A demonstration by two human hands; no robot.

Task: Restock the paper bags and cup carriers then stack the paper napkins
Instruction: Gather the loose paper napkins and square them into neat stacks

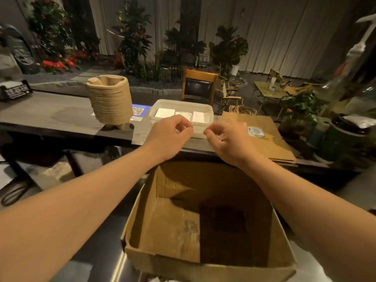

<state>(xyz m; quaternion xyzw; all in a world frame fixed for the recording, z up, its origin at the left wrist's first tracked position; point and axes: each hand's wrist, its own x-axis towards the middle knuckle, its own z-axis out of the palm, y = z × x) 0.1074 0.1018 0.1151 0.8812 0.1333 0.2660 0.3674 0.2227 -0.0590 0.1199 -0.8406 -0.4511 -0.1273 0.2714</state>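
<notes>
Inside the white plastic tub (210, 113) on the dark tabletop (50, 117), the paper napkins (164, 112) lie in three flat piles, with the stacked cup carriers (109, 100) standing to its left and the brown paper bags (262, 129) lying flat just to its right. Both the left hand (169, 137) and the right hand (227, 139) hover at the tub's near edge, fingers loosely curled and holding nothing I can make out, above an empty cardboard box (162, 220). Bags and carriers look restocked, so the napkin step seems in hand; next, I judge, calls for reaching in and squaring the piles together.
</notes>
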